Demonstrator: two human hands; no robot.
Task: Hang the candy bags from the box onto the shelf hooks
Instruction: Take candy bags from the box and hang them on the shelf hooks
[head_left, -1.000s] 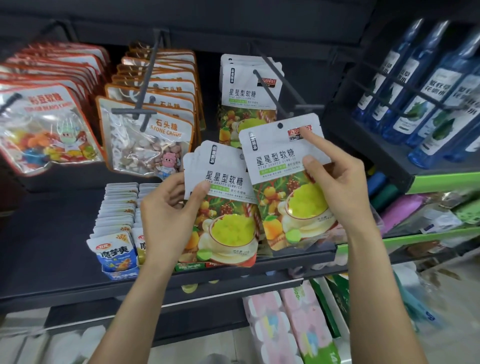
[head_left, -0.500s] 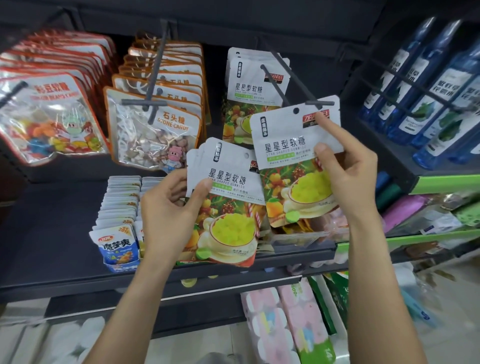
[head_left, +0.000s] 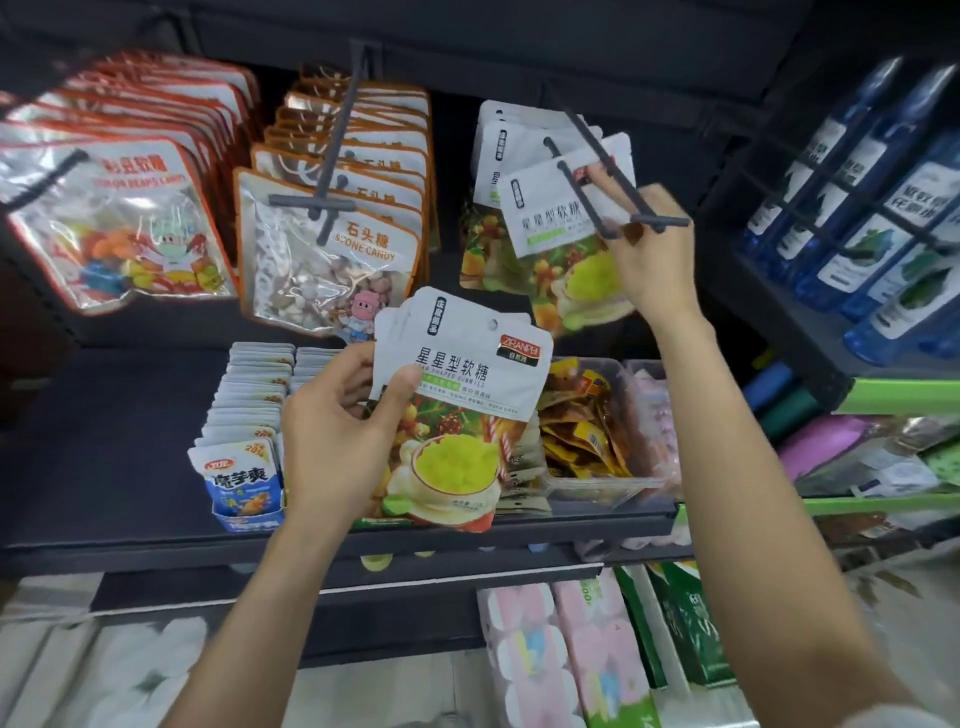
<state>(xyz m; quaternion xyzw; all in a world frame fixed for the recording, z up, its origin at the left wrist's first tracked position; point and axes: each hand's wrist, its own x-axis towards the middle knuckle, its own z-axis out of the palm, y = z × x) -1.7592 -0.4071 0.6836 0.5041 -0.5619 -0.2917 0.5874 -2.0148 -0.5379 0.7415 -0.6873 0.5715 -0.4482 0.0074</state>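
Note:
My left hand grips a small stack of white star-gummy candy bags in front of the lower shelf, thumb pressed on the front bag. My right hand holds one more gummy bag up at the dark double-prong shelf hook. The lower prong passes through that bag's top, and the hook's crossbar lies across my fingers. Several identical gummy bags hang further back on the same hook. No box shows in this view.
Stone-candy bags hang on the middle hook, bean-candy bags on the left one. Small snack packs and a clear tub of wrapped snacks sit on the black shelf. Blue bottles fill the right rack.
My right hand has lifted its bag up and back, from below the hook's tip onto the prong. My left hand with the stack has stayed nearly in place.

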